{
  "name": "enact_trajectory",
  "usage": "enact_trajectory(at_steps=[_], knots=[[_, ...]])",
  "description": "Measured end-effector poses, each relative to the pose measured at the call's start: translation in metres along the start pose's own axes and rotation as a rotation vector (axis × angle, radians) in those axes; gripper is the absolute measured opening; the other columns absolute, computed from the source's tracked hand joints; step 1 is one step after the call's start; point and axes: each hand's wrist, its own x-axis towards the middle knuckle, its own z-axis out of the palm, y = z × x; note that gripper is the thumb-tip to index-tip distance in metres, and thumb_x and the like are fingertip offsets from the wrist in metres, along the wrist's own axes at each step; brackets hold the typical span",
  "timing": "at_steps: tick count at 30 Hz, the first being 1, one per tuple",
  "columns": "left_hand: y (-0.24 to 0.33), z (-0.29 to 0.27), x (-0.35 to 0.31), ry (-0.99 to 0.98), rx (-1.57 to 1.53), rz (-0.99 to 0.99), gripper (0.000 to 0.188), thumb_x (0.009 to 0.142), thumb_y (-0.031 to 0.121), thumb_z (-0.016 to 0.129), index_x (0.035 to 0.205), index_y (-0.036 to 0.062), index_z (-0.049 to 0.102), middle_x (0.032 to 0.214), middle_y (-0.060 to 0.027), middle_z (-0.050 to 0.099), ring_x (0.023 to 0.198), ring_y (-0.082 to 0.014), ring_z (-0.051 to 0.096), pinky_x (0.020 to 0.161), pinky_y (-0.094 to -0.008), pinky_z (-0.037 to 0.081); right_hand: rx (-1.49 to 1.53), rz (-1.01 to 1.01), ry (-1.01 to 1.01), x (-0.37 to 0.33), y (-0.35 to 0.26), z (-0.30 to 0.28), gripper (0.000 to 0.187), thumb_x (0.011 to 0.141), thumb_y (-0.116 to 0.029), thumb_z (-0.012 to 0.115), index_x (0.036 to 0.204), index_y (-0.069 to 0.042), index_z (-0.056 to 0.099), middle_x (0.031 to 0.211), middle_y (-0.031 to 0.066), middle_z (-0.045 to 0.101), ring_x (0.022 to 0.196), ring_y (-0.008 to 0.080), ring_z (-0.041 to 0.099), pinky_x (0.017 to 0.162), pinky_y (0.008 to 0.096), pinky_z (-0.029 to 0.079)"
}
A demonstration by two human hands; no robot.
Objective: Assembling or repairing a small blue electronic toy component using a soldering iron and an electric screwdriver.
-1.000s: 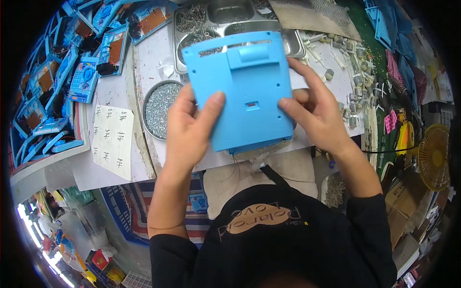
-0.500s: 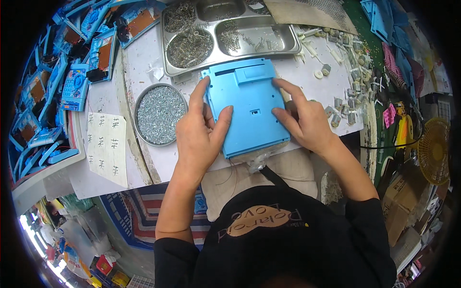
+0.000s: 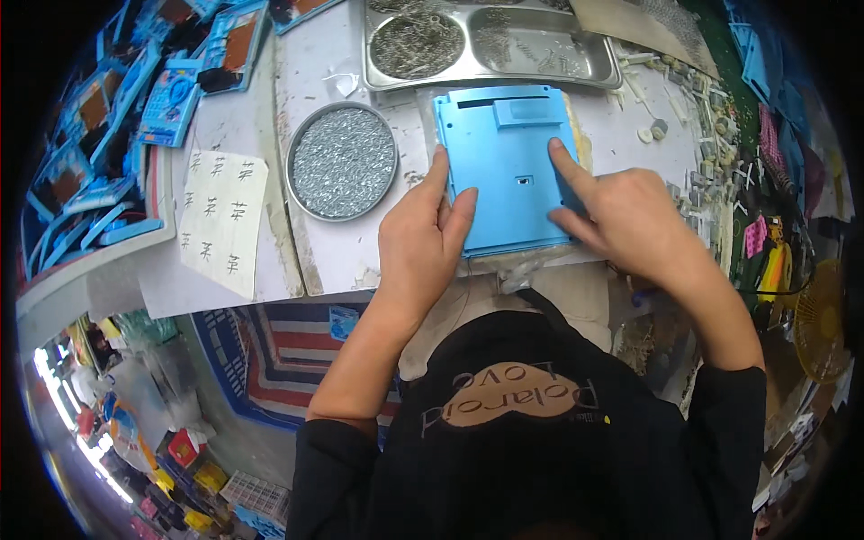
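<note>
A flat light-blue plastic casing [image 3: 500,180] lies face down near the table's front edge, with a raised block at its far end and a small slot in its middle. My left hand [image 3: 416,229] grips its left edge, the thumb on top and the index finger along the side. Over the right edge, my right hand [image 3: 641,216] has its index finger stretched out on the casing's surface. Its thumb, apart from that finger, touches nearer the front corner; the other fingers are curled and partly hidden. Thin wires hang below the casing's front edge.
Left of the casing stands a round dish [image 3: 292,171] of small metal screws. Behind is a steel tray [image 3: 490,79] with springs. A marked paper sheet [image 3: 216,225] and a bin of blue casings [image 3: 166,216] are farther left. Small grey parts [image 3: 697,162] lie to the right.
My view has shifted, so the table appears farther left and higher relative to the earlier framing. My right index finger has moved from the casing's far right edge onto its surface; my left hand keeps its grip.
</note>
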Motion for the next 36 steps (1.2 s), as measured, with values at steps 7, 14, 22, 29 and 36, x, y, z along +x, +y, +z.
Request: enact_trajectory(at_steps=[7,14,22,29,36], knots=[[-0.002,-0.044,-0.003,-0.474,-0.327,-0.207,0.09,0.084,0.011,0.08,0.16,0.0046,0.033,0.066,-0.0054,0.05,0.059,-0.014,0.051,0.059,-0.0285,0.044,0.074,-0.092,-0.016,0.001,0.011,-0.005,0.077,0.089,-0.039,0.074,0.146,0.005,0.048,0.066,0.021,0.064,0.067,0.0408,0.067,0.067,0.0461,0.053],[-0.033,-0.031,-0.018,-0.457,0.042,-0.006,0.107,0.079,0.007,0.084,0.166,0.0184,0.022,0.062,-0.0014,0.05,0.057,-0.0113,0.049,0.058,-0.0279,0.044,0.056,-0.111,-0.083,0.001,0.008,-0.005,0.081,0.086,-0.039,0.077,0.145,0.007,0.047,0.067,0.0217,0.064,0.067,0.0406,0.067,0.065,0.0458,0.053],[-0.035,-0.088,0.027,-0.065,0.152,0.129,0.026,0.078,0.017,0.084,0.101,0.0072,0.077,0.081,-0.0089,0.066,0.078,-0.0284,0.065,0.07,-0.0395,0.051,-0.162,-0.104,-0.127,0.009,-0.009,-0.031,0.083,0.08,-0.04,0.082,0.139,0.009,0.052,0.066,0.0171,0.066,0.065,0.0374,0.068,0.063,0.0447,0.053],[-0.073,-0.092,0.025,0.143,0.487,0.08,0.005,0.082,0.015,0.078,0.086,0.0124,0.075,0.089,-0.0032,0.065,0.092,-0.0271,0.061,0.085,-0.0452,0.039,-0.234,-0.233,-0.18,0.045,-0.016,-0.06,0.049,0.077,-0.032,0.083,0.109,0.001,0.068,0.073,0.0145,0.068,0.075,0.0347,0.069,0.068,0.0449,0.054],[-0.075,-0.09,0.032,0.254,0.471,0.14,0.006,0.083,0.015,0.078,0.087,0.0128,0.074,0.086,-0.0021,0.066,0.089,-0.0244,0.062,0.083,-0.042,0.039,-0.096,-0.637,0.289,0.181,-0.07,0.003,0.014,0.08,-0.019,0.076,0.088,-0.008,0.074,0.085,0.0068,0.068,0.1,0.0265,0.061,0.089,0.042,0.05]])
